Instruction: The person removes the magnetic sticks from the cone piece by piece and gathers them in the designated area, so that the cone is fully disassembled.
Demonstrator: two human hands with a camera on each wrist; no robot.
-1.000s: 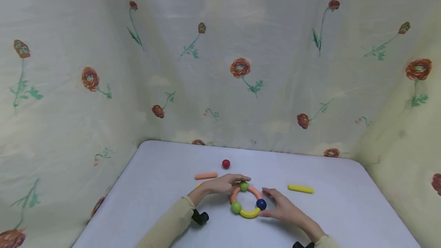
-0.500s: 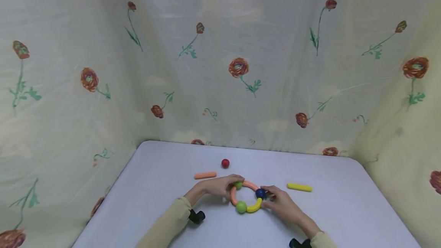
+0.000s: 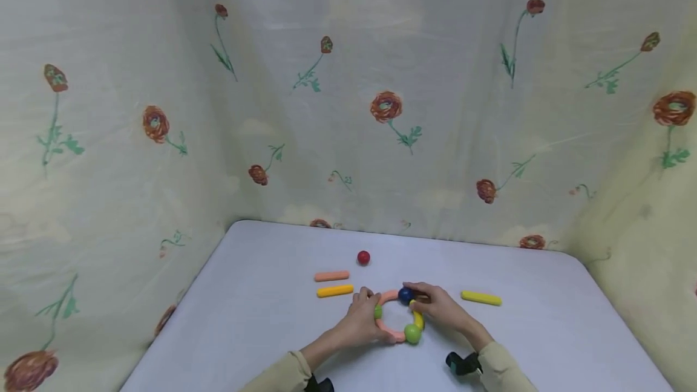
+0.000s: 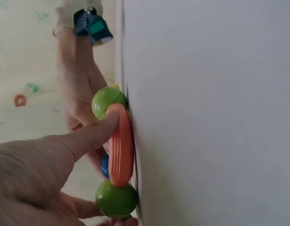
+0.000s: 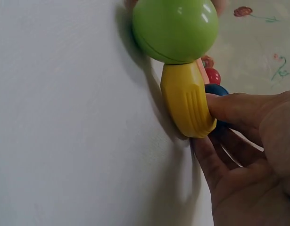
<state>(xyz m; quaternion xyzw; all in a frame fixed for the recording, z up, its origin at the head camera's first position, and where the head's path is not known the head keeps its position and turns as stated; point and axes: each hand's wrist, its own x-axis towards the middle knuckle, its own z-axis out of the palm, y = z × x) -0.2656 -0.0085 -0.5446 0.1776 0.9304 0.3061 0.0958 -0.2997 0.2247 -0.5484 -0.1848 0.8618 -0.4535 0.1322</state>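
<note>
A ring (image 3: 390, 295) of curved pieces and balls lies on the table between the hands. It joins two pink curves, a yellow curve (image 5: 187, 101), two green balls (image 3: 412, 334) and a dark blue ball (image 3: 405, 296). My left hand (image 3: 358, 322) grips its left side: the thumb presses on a pink curve (image 4: 121, 150), with fingertips behind a green ball (image 4: 116, 198). On the right side, my right hand (image 3: 443, 308) pinches the yellow curve near the blue ball, its thumb on the curve's inner side. The fingers behind the blue ball are partly hidden.
Left of the ring lie a pink stick (image 3: 331, 276) and an orange-yellow stick (image 3: 334, 291). A red ball (image 3: 363, 258) sits behind them. To the right is a yellow stick (image 3: 481, 298). Flowered cloth (image 3: 348, 138) hangs around the white table (image 3: 261, 271).
The ring has turned counterclockwise, carrying the blue ball from right to the far side. My right hand has closed on it; my left hand has come nearer, uncovering the orange-yellow stick.
</note>
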